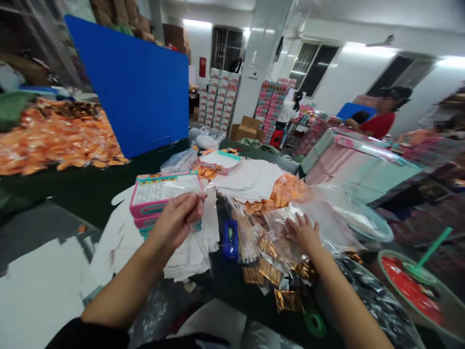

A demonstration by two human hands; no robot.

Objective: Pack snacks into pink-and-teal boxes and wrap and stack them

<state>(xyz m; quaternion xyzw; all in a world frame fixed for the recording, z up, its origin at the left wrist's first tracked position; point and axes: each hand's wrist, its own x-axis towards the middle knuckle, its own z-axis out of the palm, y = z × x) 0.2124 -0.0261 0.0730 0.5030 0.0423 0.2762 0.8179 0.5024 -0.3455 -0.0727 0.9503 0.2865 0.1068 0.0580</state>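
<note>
The bare left hand [184, 216] is hiding part of the pink-and-teal cardboard boxes [163, 191]. The bare right hand [303, 233] is covering clear plastic bags [279, 220]. By the dark green table [250, 303], right edge, a round green-rimmed tub [388, 287] is getting cut off.

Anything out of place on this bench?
Mildly. One small orange piece lies alone at the left, away from the piles of orange packets. Gold packets lie strewn at odd angles near the right hand, and the white sheets are fanned, not squared.

L hand [184, 215] curled, R hand [303, 235] spread
</note>
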